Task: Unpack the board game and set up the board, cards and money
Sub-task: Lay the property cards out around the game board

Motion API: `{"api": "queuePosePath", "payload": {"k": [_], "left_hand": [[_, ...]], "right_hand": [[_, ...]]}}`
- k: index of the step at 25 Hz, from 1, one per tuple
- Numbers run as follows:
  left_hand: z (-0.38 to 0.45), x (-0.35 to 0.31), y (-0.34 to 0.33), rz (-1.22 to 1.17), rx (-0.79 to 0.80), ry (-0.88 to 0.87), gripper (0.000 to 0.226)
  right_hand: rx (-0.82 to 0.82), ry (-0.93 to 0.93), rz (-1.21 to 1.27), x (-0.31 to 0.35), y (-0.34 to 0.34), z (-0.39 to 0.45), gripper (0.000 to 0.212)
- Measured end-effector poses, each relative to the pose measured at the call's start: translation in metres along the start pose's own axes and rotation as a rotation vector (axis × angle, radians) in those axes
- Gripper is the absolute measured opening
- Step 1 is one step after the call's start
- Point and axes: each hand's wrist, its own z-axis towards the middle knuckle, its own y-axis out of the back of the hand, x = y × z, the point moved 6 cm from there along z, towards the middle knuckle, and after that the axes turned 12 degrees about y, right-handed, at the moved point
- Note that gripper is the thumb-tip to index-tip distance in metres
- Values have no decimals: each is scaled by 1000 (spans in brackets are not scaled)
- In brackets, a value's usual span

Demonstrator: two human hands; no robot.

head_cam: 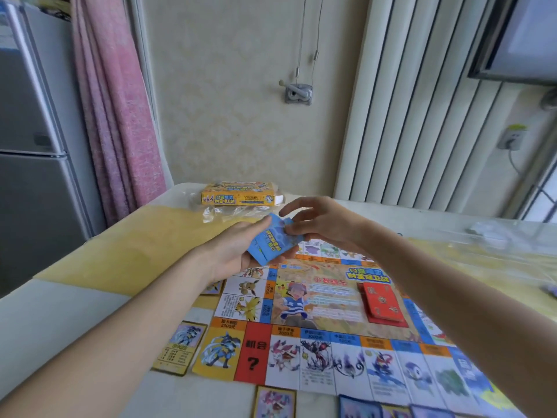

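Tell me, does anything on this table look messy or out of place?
Mostly tidy. The board lies flat with a red card stack squarely on it. The one untidy spot is the crumpled clear wrapper left at the far edge beside the yellow box, whose end flap hangs open.

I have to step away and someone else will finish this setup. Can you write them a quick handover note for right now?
Left hand: holds the blue card stack from below, above the board's far left corner.
Right hand: thumb and fingers pinch the top of that stack.
Board: unfolded flat on the table.
Red card stack: lies on the board's centre.
Property cards: laid outside the board's left and near edges, such as one by the near left corner.
Game box: at the table's far edge, clear wrapping in front.
Left: place the blue stack. No money in view yet.
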Motion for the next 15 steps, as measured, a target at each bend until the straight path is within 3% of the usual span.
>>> {"api": "queuePosePath", "payload": {"k": [4, 7, 10, 15], "left_hand": [[-4, 6, 0, 44, -221, -24, 34], [-6, 2, -9, 337, -336, -96, 37], [-11, -2, -33, 586, -319, -160, 35], [-16, 2, -51, 310, -167, -108, 4]], "right_hand": [[-155, -136, 104, -10, 40, -44, 18], [-265, -228, 291, -16, 48, -67, 12], [-258, -229, 599, -9, 38, -78, 21], [-307, -180, -37, 7, 51, -82, 19]]}}
